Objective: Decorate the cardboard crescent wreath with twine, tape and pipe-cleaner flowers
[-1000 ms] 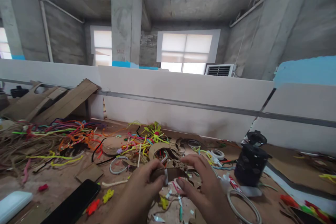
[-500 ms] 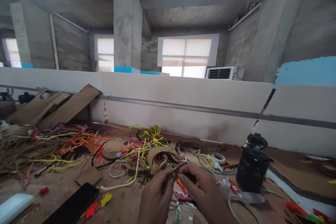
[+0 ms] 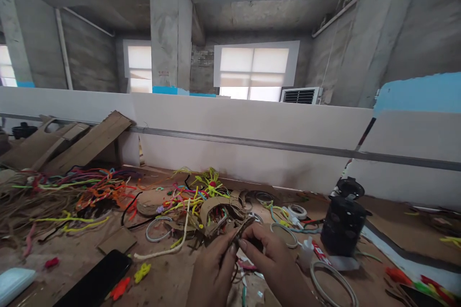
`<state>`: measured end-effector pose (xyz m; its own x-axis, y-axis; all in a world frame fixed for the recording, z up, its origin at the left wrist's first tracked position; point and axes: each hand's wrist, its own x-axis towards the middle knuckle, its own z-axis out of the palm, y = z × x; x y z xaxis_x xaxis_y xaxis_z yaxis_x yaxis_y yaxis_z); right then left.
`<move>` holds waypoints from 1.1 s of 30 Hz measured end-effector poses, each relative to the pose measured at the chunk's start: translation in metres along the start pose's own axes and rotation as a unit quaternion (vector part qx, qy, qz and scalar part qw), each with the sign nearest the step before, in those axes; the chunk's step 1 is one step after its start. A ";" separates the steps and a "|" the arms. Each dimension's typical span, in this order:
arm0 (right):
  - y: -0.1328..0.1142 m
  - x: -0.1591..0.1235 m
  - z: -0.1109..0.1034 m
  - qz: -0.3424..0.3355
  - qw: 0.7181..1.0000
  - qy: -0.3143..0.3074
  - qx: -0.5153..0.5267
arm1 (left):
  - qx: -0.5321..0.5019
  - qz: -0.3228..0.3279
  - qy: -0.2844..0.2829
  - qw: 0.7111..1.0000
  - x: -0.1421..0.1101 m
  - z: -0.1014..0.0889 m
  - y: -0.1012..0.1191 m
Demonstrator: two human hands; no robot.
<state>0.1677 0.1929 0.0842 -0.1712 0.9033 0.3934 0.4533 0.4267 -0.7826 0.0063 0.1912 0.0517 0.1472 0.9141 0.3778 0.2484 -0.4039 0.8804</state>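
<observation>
My left hand (image 3: 216, 261) and my right hand (image 3: 269, 255) meet low in the middle of the view. Between their pinched fingertips is a narrow brown strip that looks like cardboard (image 3: 246, 224), tilted up to the right. Its lower end is hidden by the fingers. Just beyond the hands lies a curved cardboard band (image 3: 215, 203) among scraps. Right of my right hand are a pale hoop (image 3: 284, 235) and a small white bottle (image 3: 306, 252).
Coloured pipe-cleaner-like strands (image 3: 104, 192) heap up at left and centre. A black phone (image 3: 95, 280) lies front left. To the right stand a black lidded container (image 3: 342, 225) and a larger hoop (image 3: 333, 284). A white partition (image 3: 230, 153) closes the table's back, with cardboard sheets (image 3: 90, 144) leaning left.
The view has shifted slightly, so the table things sit a little further left and higher. The strip now points up more plainly between my fingers. An orange-red piece below my hands is no longer visible.
</observation>
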 end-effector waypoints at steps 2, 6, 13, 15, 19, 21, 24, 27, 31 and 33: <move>0.000 0.000 -0.001 0.008 1.000 -0.010 0.006 | -0.009 -0.004 -0.001 1.000 0.000 0.001 0.000; 0.000 0.001 -0.002 0.023 1.000 -0.002 0.008 | -0.018 -0.004 -0.019 1.000 0.000 0.001 -0.002; 0.002 0.002 -0.002 0.001 1.000 0.010 -0.015 | -0.034 -0.022 -0.010 0.999 -0.001 0.004 -0.004; 0.002 0.002 -0.002 0.000 1.000 0.010 -0.018 | -0.044 -0.026 0.000 0.999 -0.001 0.005 -0.002; 0.004 0.001 -0.001 0.006 1.000 0.007 -0.020 | -0.062 -0.023 0.001 0.998 0.000 0.006 -0.002; 0.004 0.001 -0.001 0.007 1.000 0.003 -0.021 | -0.071 -0.024 -0.001 0.997 0.001 0.006 -0.002; 0.004 0.002 -0.001 0.006 1.000 0.001 -0.025 | -0.067 -0.032 -0.003 0.997 0.002 0.004 0.000; 0.004 0.002 -0.001 0.005 1.000 0.000 -0.026 | -0.048 -0.068 -0.012 0.996 0.001 0.002 0.005; 0.004 0.002 -0.002 0.008 0.999 -0.011 -0.029 | -0.034 -0.092 -0.013 0.995 0.000 0.001 0.011; 0.004 0.002 -0.001 0.010 0.999 -0.011 -0.035 | -0.035 -0.074 0.018 0.997 -0.001 0.001 0.012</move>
<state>0.1706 0.1965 0.0825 -0.1801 0.9127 0.3667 0.5162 0.4050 -0.7547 0.0103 0.1857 0.0615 0.0797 0.9644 0.2520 0.1964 -0.2630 0.9446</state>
